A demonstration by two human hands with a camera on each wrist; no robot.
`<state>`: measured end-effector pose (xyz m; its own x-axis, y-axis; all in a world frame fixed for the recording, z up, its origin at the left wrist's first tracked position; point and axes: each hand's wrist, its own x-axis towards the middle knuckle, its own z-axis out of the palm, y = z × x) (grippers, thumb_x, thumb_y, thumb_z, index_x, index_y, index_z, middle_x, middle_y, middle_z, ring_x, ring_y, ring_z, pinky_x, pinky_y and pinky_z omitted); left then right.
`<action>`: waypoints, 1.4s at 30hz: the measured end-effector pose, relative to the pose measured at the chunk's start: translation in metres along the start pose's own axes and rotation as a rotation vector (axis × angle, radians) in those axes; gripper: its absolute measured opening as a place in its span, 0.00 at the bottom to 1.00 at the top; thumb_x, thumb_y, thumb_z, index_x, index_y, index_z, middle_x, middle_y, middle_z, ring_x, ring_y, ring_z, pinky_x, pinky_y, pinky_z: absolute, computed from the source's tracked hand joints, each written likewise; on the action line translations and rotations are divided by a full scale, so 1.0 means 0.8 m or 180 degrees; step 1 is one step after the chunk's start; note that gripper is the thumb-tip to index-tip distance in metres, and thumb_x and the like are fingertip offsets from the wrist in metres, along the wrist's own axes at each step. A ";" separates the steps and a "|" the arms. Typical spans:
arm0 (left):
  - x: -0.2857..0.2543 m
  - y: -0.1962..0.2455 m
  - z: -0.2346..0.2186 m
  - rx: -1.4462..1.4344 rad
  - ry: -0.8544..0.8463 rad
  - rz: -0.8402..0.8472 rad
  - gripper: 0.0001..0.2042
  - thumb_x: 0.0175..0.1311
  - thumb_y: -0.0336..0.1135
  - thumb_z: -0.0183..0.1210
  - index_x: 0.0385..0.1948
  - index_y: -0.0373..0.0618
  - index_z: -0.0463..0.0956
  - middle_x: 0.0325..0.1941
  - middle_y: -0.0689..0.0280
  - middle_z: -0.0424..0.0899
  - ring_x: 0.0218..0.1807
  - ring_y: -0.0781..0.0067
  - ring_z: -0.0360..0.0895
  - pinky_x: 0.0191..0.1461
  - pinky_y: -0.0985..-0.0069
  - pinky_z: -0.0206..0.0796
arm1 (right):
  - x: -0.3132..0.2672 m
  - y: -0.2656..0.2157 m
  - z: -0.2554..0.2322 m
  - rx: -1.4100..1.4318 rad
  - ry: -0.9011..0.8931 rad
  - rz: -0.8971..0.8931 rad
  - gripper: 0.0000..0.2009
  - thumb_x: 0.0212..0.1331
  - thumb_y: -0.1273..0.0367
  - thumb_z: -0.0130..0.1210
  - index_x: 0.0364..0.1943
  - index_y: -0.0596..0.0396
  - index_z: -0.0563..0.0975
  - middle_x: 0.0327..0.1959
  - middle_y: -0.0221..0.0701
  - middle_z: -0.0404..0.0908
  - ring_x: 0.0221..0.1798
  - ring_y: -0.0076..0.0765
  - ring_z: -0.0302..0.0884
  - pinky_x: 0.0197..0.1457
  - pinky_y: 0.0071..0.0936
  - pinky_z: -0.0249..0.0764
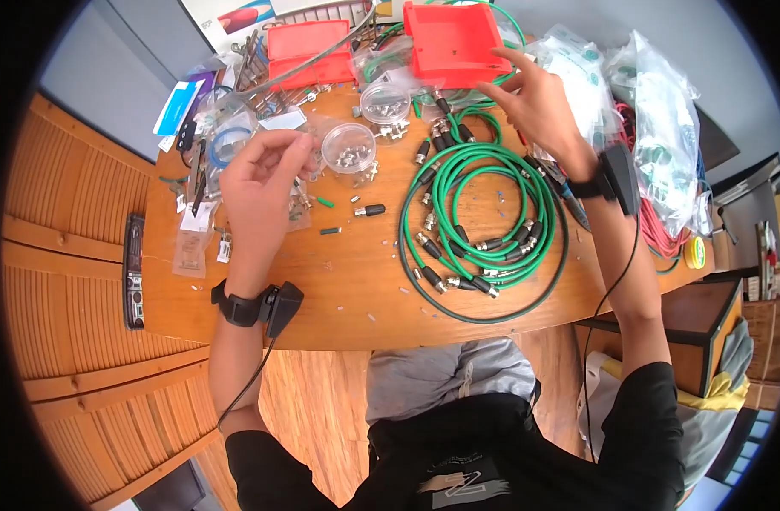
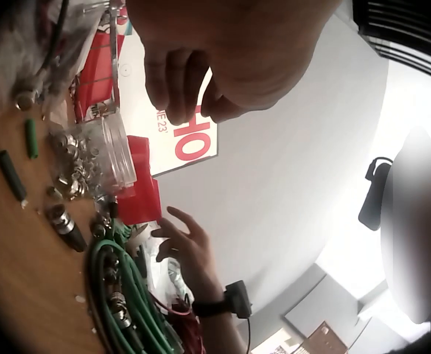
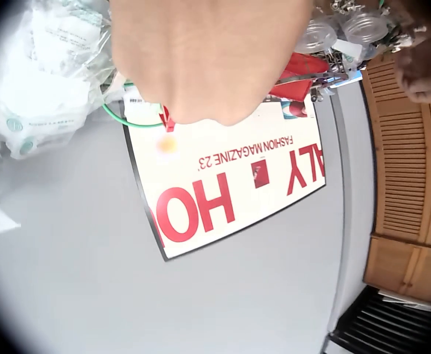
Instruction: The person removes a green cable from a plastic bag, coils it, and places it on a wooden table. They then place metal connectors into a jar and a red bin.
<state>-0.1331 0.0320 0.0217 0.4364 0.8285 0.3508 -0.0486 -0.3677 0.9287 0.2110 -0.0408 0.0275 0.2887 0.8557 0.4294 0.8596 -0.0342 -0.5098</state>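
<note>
My left hand [image 1: 258,183] is raised over the left of the table, fingers loosely curved. In the left wrist view its fingertips [image 2: 177,114] show nothing held. Just right of it stands a round clear tub [image 1: 349,147] of small metal connector parts. My right hand [image 1: 539,106] reaches forward with fingers spread, fingertips near the front edge of an open red plastic box [image 1: 455,43]; in the left wrist view it holds nothing. Between and below the hands lies a coiled bundle of green cables [image 1: 492,209] with black and silver BNC connectors.
A second clear tub [image 1: 385,104] and another red box [image 1: 309,53] stand at the back. One loose BNC connector [image 1: 369,210] lies mid-table. Clear plastic bags [image 1: 658,128] and red cables [image 1: 662,234] crowd the right side. Pliers [image 1: 569,192] lie under my right wrist.
</note>
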 end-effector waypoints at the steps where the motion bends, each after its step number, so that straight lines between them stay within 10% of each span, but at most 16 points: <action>1: 0.001 -0.002 0.002 -0.0171 -0.0023 -0.0054 0.07 0.72 0.29 0.58 0.43 0.34 0.79 0.40 0.61 0.85 0.35 0.78 0.78 0.41 0.79 0.71 | 0.008 0.001 0.003 -0.0079 -0.0228 0.0220 0.21 0.58 0.61 0.68 0.51 0.59 0.81 0.33 0.46 0.87 0.35 0.47 0.88 0.42 0.39 0.82; 9: -0.005 -0.024 0.007 -0.1135 -0.0263 -0.0316 0.09 0.75 0.32 0.54 0.44 0.34 0.77 0.38 0.55 0.85 0.33 0.72 0.81 0.32 0.75 0.76 | 0.009 -0.010 0.007 0.0513 0.0150 0.0203 0.14 0.60 0.64 0.66 0.43 0.60 0.83 0.27 0.41 0.87 0.27 0.33 0.88 0.32 0.28 0.81; 14: -0.007 -0.014 0.019 -0.1327 -0.0221 -0.0304 0.17 0.78 0.39 0.50 0.57 0.34 0.71 0.55 0.49 0.80 0.53 0.60 0.81 0.40 0.70 0.81 | -0.036 -0.081 -0.016 0.1119 -0.0078 0.0043 0.10 0.62 0.67 0.66 0.39 0.60 0.83 0.26 0.34 0.87 0.26 0.23 0.86 0.29 0.23 0.78; 19: -0.012 -0.018 0.017 -0.1758 -0.0246 -0.0343 0.26 0.79 0.48 0.48 0.68 0.37 0.62 0.69 0.52 0.70 0.68 0.55 0.72 0.51 0.63 0.81 | -0.056 -0.121 -0.016 0.0490 -0.0098 -0.1788 0.09 0.55 0.70 0.71 0.37 0.55 0.83 0.25 0.33 0.84 0.25 0.34 0.83 0.29 0.27 0.77; 25: -0.023 -0.014 -0.016 -0.3244 -0.0497 -0.0603 0.26 0.77 0.47 0.50 0.66 0.35 0.66 0.65 0.57 0.76 0.66 0.68 0.74 0.69 0.66 0.68 | -0.050 -0.141 -0.022 0.0646 -0.0691 -0.2433 0.12 0.51 0.69 0.73 0.39 0.53 0.84 0.25 0.33 0.82 0.26 0.40 0.81 0.28 0.32 0.74; 29: -0.022 -0.023 -0.038 -0.3176 -0.0575 -0.0982 0.24 0.74 0.43 0.53 0.64 0.35 0.68 0.62 0.59 0.79 0.62 0.71 0.77 0.65 0.69 0.70 | -0.049 -0.132 -0.030 0.2068 -0.1308 -0.1757 0.13 0.53 0.70 0.72 0.43 0.56 0.85 0.26 0.31 0.85 0.26 0.27 0.83 0.29 0.26 0.75; 32: -0.039 -0.010 -0.042 -0.2809 -0.0487 -0.1701 0.27 0.69 0.41 0.56 0.66 0.34 0.67 0.63 0.59 0.78 0.63 0.70 0.76 0.66 0.69 0.69 | -0.035 -0.117 -0.041 0.2894 -0.0618 -0.0269 0.09 0.64 0.69 0.64 0.45 0.58 0.85 0.25 0.27 0.84 0.24 0.20 0.79 0.27 0.18 0.72; 38: -0.041 0.033 0.010 -0.2739 -0.2438 -0.2412 0.37 0.63 0.41 0.60 0.74 0.39 0.57 0.68 0.57 0.71 0.67 0.67 0.70 0.70 0.70 0.63 | -0.011 -0.048 0.015 0.1411 -0.1048 0.0323 0.11 0.63 0.66 0.65 0.43 0.57 0.85 0.28 0.30 0.85 0.24 0.19 0.77 0.30 0.20 0.73; 42: -0.041 0.004 0.030 -0.1923 -0.3189 -0.2524 0.46 0.57 0.46 0.66 0.75 0.35 0.53 0.71 0.55 0.68 0.71 0.63 0.67 0.73 0.66 0.59 | -0.017 -0.041 0.047 0.0434 -0.1229 -0.0563 0.14 0.58 0.64 0.68 0.44 0.57 0.85 0.32 0.37 0.87 0.31 0.35 0.83 0.38 0.32 0.78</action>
<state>-0.1259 -0.0068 0.0100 0.9609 -0.0137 -0.2766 0.2470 0.4940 0.8336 0.1626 -0.0319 0.0102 -0.0586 0.9733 0.2220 0.8107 0.1762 -0.5583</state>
